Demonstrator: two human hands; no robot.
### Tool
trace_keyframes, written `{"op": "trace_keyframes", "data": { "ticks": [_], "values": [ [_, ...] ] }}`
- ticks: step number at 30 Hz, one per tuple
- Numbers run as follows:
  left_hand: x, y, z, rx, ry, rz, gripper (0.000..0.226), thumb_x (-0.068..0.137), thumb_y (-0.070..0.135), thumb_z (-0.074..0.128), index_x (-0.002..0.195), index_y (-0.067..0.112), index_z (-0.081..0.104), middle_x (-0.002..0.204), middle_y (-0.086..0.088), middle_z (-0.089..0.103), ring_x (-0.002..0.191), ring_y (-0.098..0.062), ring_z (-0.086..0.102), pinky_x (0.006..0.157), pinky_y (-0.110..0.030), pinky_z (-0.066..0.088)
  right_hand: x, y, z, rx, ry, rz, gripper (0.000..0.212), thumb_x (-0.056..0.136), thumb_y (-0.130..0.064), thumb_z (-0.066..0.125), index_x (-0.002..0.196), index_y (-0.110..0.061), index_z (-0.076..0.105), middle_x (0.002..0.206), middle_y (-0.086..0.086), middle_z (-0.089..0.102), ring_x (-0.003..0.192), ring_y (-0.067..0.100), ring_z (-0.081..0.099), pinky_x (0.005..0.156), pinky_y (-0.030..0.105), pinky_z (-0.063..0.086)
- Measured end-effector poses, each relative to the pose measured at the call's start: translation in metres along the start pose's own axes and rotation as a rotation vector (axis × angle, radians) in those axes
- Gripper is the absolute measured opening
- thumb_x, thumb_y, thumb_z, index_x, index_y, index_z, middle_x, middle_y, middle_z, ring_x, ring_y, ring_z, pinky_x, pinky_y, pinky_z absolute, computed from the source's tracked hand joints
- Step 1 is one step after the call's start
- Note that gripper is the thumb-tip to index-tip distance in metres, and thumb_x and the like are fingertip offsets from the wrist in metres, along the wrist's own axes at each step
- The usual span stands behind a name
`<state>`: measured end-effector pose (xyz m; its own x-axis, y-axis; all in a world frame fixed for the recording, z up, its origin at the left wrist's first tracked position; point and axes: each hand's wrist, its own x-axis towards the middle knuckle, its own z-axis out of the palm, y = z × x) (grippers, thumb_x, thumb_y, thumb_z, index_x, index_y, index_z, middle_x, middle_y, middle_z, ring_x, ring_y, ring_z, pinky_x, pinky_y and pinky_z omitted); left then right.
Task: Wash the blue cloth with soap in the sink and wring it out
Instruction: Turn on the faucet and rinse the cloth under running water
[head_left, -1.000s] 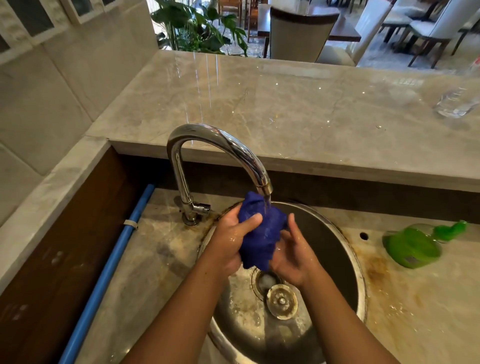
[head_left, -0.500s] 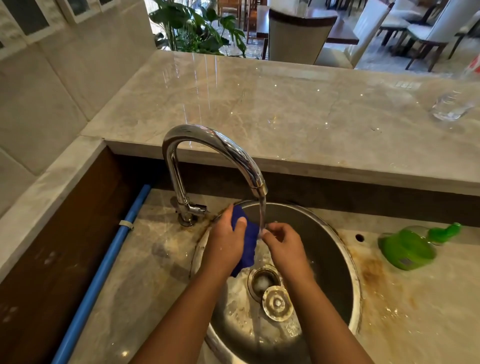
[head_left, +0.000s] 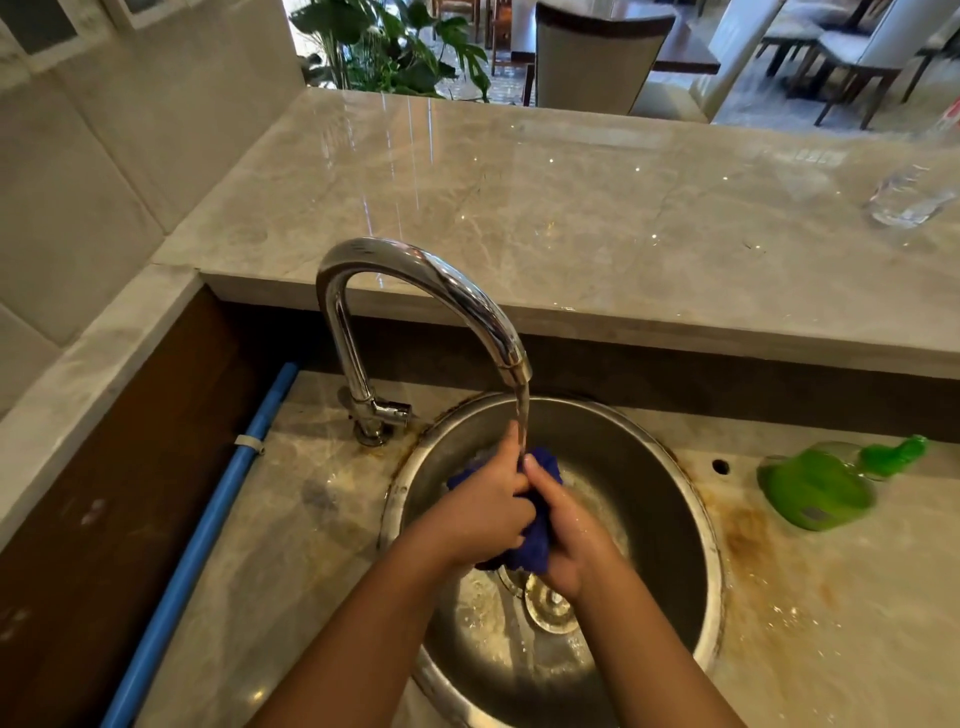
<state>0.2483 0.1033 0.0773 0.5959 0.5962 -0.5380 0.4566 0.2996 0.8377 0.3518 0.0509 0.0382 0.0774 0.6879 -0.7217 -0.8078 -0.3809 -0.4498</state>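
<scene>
- My left grip (head_left: 483, 512) and right grip (head_left: 569, 535) both clamp the blue cloth (head_left: 537, 548).
- I should rub it under the stream (head_left: 522, 415), low inside the sink (head_left: 657, 512), limiting splash.

We are holding the cloth (head_left: 537, 545) between our left hand (head_left: 483, 512) and right hand (head_left: 571, 540) in the sink (head_left: 649, 493), under the tap (head_left: 426, 275) standing at its back left. A bottle (head_left: 815, 488) is lying right of the sink, and a pipe (head_left: 208, 530) is running along the left.
</scene>
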Motion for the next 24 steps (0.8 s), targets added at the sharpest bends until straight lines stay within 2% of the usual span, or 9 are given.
{"op": "trace_keyframes", "data": {
  "ticks": [2,4,7,9,12,15,18,21,24],
  "values": [
    [-0.003,-0.001,-0.003,-0.268,0.027,-0.01,0.071,0.095,-0.005,0.049,0.153,0.027,0.025,0.121,-0.015,0.068,0.1,-0.026,0.068,0.072,-0.033,0.057,0.0,-0.007,0.001,0.051,0.004,0.04,0.048,0.084,-0.031,0.065,0.126,-0.008,0.065,0.114,0.022,0.072,0.101,0.037,0.07,0.093,0.053,0.054],
    [-0.007,-0.003,-0.01,-0.374,0.148,0.013,0.04,0.098,0.0,0.049,0.135,0.014,0.047,0.11,-0.018,0.074,0.098,-0.029,0.072,0.078,-0.036,0.058,0.001,-0.017,-0.002,0.082,-0.045,0.052,0.049,0.086,-0.029,0.059,0.129,-0.006,0.062,0.116,0.021,0.071,0.095,0.034,0.072,0.085,0.048,0.057],
    [-0.004,-0.016,-0.022,-0.421,0.397,0.029,0.023,0.102,0.011,0.049,0.122,0.006,0.059,0.095,-0.015,0.075,0.084,-0.027,0.073,0.078,-0.039,0.059,-0.001,-0.032,-0.007,0.103,-0.115,-0.002,0.054,0.081,-0.02,0.066,0.132,-0.005,0.058,0.126,0.024,0.067,0.11,0.038,0.066,0.095,0.053,0.048],
    [0.005,-0.027,-0.024,-0.46,0.443,0.025,0.029,0.099,0.025,0.055,0.123,0.009,0.059,0.101,-0.012,0.073,0.095,-0.025,0.072,0.089,-0.043,0.057,-0.003,-0.04,-0.011,0.086,-0.17,-0.024,0.073,0.07,-0.015,0.081,0.136,-0.006,0.055,0.132,0.024,0.062,0.123,0.041,0.058,0.101,0.054,0.044],
    [0.019,-0.033,-0.019,-0.715,0.196,0.026,0.057,0.084,0.047,0.067,0.133,0.019,0.056,0.129,-0.011,0.067,0.12,-0.03,0.063,0.103,-0.054,0.048,-0.008,-0.049,-0.011,0.049,-0.293,-0.037,0.058,0.082,-0.015,0.066,0.138,-0.008,0.053,0.136,0.024,0.06,0.123,0.042,0.059,0.103,0.056,0.047],
    [0.025,-0.037,-0.016,-1.055,-0.123,0.013,0.076,0.069,0.047,0.081,0.137,0.019,0.057,0.138,-0.014,0.061,0.126,-0.036,0.059,0.1,-0.055,0.05,-0.013,-0.051,-0.009,0.058,-0.387,-0.047,0.063,0.073,-0.007,0.076,0.134,-0.007,0.061,0.136,0.025,0.059,0.117,0.042,0.063,0.1,0.057,0.05],
    [0.031,-0.046,-0.015,-1.017,-0.147,-0.046,0.091,0.053,0.039,0.095,0.134,0.017,0.059,0.131,-0.015,0.066,0.117,-0.035,0.065,0.093,-0.051,0.054,-0.014,-0.047,-0.007,-0.05,-0.333,-0.002,0.049,0.075,-0.009,0.069,0.124,-0.006,0.068,0.128,0.025,0.065,0.106,0.04,0.069,0.087,0.053,0.058],
    [0.032,-0.046,-0.017,-0.834,-0.106,-0.078,0.057,0.084,0.024,0.076,0.136,0.012,0.056,0.128,-0.017,0.067,0.118,-0.034,0.065,0.1,-0.05,0.052,-0.011,-0.047,-0.008,-0.212,-0.171,-0.081,0.034,0.087,-0.011,0.053,0.12,-0.008,0.063,0.119,0.022,0.069,0.1,0.035,0.07,0.079,0.047,0.058],
    [0.033,-0.049,-0.018,-0.71,0.079,-0.106,0.037,0.092,0.017,0.067,0.127,0.009,0.061,0.117,-0.017,0.072,0.109,-0.033,0.07,0.098,-0.05,0.054,-0.006,-0.047,-0.007,-0.396,0.006,-0.239,0.021,0.093,-0.016,0.061,0.112,-0.009,0.066,0.113,0.019,0.072,0.101,0.033,0.07,0.089,0.049,0.056]
  ]
}}
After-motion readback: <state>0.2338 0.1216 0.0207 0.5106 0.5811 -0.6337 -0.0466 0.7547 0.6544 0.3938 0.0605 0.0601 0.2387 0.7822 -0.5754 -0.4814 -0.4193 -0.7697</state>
